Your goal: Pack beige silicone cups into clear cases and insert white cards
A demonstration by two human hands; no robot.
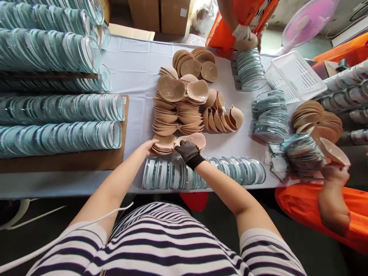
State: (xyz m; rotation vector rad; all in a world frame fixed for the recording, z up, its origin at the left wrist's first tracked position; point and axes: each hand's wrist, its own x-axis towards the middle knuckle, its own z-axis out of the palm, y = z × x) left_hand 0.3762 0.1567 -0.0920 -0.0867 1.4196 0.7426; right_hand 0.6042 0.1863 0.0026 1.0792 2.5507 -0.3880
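My bare left hand point(147, 147) rests its fingers on the left side of a low stack of beige bra cups point(165, 142) on the white table point(135, 69). In a black dotted glove, my right hand point(188, 151) grips the right side of the same stack, by a pink-beige cup point(197, 139). Just behind stands a taller pile of paired beige cups point(176, 111). A row of clear plastic trays point(207, 172) lies on edge along the near table edge, under my wrists.
Long rows of clear trays point(57, 115) fill the left side on brown cardboard. More trays point(268, 115) and beige cups point(316, 119) sit right, beside a white basket point(296, 74). A person's hand point(335, 172) works at right; another's gloved hand point(244, 36) at the far edge.
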